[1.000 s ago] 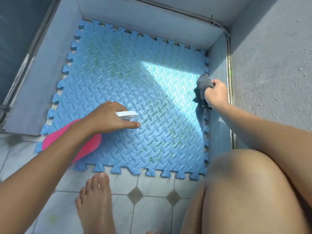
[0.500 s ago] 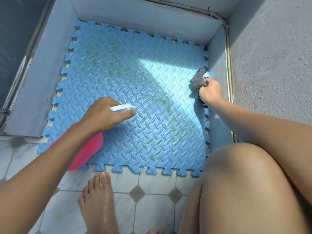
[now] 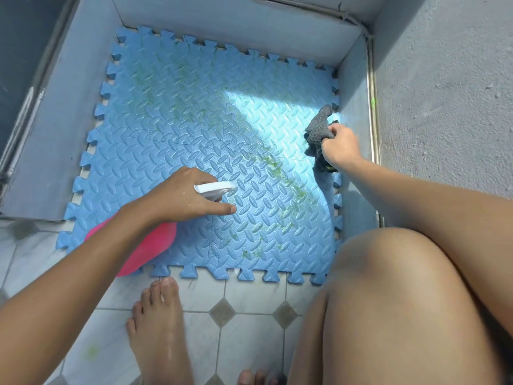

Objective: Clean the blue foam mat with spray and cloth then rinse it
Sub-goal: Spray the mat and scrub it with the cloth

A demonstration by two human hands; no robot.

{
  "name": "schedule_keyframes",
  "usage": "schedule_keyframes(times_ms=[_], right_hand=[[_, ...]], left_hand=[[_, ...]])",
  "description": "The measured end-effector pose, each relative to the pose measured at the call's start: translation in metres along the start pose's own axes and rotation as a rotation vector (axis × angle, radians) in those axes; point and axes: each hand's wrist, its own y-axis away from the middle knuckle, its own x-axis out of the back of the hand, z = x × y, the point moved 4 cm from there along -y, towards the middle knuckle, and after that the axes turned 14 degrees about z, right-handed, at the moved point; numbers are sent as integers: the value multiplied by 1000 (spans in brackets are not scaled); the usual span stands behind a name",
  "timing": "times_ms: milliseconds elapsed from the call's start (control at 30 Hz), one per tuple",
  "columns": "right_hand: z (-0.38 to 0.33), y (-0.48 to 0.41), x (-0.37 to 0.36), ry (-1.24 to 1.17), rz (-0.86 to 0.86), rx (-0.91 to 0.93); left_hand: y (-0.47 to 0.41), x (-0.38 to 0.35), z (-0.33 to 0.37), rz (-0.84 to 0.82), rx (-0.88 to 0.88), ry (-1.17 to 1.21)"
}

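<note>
The blue foam mat [image 3: 194,129] lies flat in a grey walled corner, with green smears across its middle and lower right. My left hand [image 3: 183,197] grips a pink spray bottle [image 3: 147,250] by its white nozzle head [image 3: 215,188], which points right over the mat, index finger stretched out below it. My right hand [image 3: 340,147] holds a bunched grey cloth [image 3: 319,127] at the mat's right edge.
Grey walls [image 3: 236,22] enclose the mat at the back, left and right. A metal strip [image 3: 373,112] runs along the right wall's top. White floor tiles [image 3: 244,329] lie in front, where my bare foot [image 3: 159,326] and right knee [image 3: 388,287] are.
My left hand with the spray bottle has shifted slightly right over the mat. My right hand with the cloth has moved a little left and down along the mat's right edge.
</note>
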Motion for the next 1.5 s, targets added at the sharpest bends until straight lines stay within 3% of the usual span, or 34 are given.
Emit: schedule_keyframes(times_ms=[167, 400, 600, 767, 967, 1100, 1233, 1367, 1500], right_hand=[[2, 0, 0, 21, -9, 19], [1, 4, 1, 116, -78, 96], [3, 6, -1, 224, -159, 129], [4, 5, -3, 237, -175, 133], [5, 2, -7, 274, -170, 179], [5, 2, -9, 295, -193, 187], [1, 6, -10, 331, -224, 245], [0, 7, -13, 383, -228, 311], [2, 7, -15, 459, -252, 317]], left_hand=[[6, 7, 2, -25, 62, 53], [23, -12, 12, -297, -78, 58], [26, -10, -6, -251, 41, -46], [33, -10, -19, -187, -28, -110], [46, -4, -34, -96, 99, -90], [50, -7, -28, -272, 36, 81], [53, -14, -28, -367, 82, 20], [59, -12, -39, -279, 192, 12], [58, -11, -34, -212, 89, 67]])
